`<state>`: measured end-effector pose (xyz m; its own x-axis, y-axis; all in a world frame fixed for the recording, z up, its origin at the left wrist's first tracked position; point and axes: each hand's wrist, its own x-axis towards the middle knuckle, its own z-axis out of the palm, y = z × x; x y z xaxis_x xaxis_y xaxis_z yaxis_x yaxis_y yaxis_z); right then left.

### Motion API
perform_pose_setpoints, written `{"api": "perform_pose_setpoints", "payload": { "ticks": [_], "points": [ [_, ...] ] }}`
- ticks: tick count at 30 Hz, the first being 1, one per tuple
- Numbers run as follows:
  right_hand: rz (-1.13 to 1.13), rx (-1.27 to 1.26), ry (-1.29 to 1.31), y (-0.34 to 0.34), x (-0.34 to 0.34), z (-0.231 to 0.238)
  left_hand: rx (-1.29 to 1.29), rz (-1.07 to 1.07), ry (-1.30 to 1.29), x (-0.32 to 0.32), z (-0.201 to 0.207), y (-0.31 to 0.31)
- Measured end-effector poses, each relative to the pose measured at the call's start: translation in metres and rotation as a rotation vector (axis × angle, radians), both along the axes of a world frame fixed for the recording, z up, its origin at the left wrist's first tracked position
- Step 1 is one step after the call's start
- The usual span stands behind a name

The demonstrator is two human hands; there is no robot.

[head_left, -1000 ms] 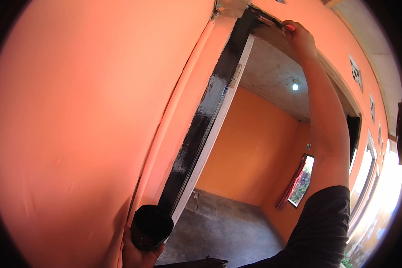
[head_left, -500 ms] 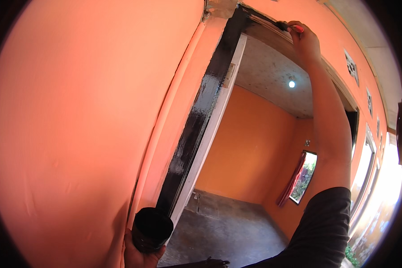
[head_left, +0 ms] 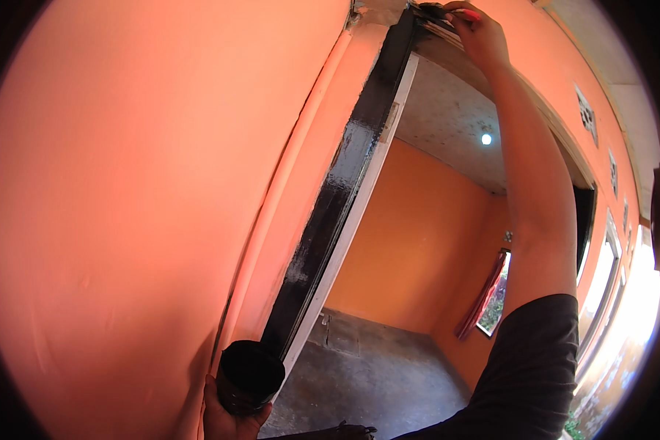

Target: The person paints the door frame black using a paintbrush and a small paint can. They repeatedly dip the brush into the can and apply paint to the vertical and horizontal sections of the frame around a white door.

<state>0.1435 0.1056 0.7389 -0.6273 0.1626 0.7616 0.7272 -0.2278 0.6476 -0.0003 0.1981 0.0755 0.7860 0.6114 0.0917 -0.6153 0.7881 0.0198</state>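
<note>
Raised high, my right hand (head_left: 482,35) grips a paintbrush with a red handle (head_left: 474,15). Its dark bristles (head_left: 431,10) touch the top beam of the door frame (head_left: 447,35) near its left corner. Glossy black paint coats the left post (head_left: 352,150) of that frame, while bare wood shows along part of the beam. Low down, my left hand (head_left: 231,422) holds a round black cup (head_left: 251,375) by its side and base, mouth tilted up toward me. The cup's inside is too dark to make out.
An orange wall (head_left: 139,191) fills the left side. Through the doorway lie a grey floor (head_left: 374,374), a lit bulb (head_left: 486,139) and a window with a red curtain (head_left: 484,297). A pale strip (head_left: 352,220) edges the black post. Vent blocks (head_left: 586,114) line the wall at right.
My right hand has moved the paintbrush left and up along the top beam, toward the corner. The view has shifted slightly; my left hand still holds the cup.
</note>
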Motion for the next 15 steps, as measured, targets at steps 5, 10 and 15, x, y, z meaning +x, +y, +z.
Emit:
{"api": "perform_pose_setpoints", "payload": {
  "ticks": [5, 10, 15],
  "points": [
    [0.032, -0.017, -0.024, 0.012, -0.01, -0.005, 0.012, 0.026, 0.052, 0.001, -0.004, 0.003],
    [-0.056, 0.036, -0.113, 0.021, -0.012, -0.004, 0.009, 0.014, 0.006, 0.001, -0.003, 0.006],
    [-0.103, 0.032, -0.031, 0.023, -0.012, -0.004, 0.008, 0.005, -0.072, 0.001, -0.001, 0.008]
  ]
}}
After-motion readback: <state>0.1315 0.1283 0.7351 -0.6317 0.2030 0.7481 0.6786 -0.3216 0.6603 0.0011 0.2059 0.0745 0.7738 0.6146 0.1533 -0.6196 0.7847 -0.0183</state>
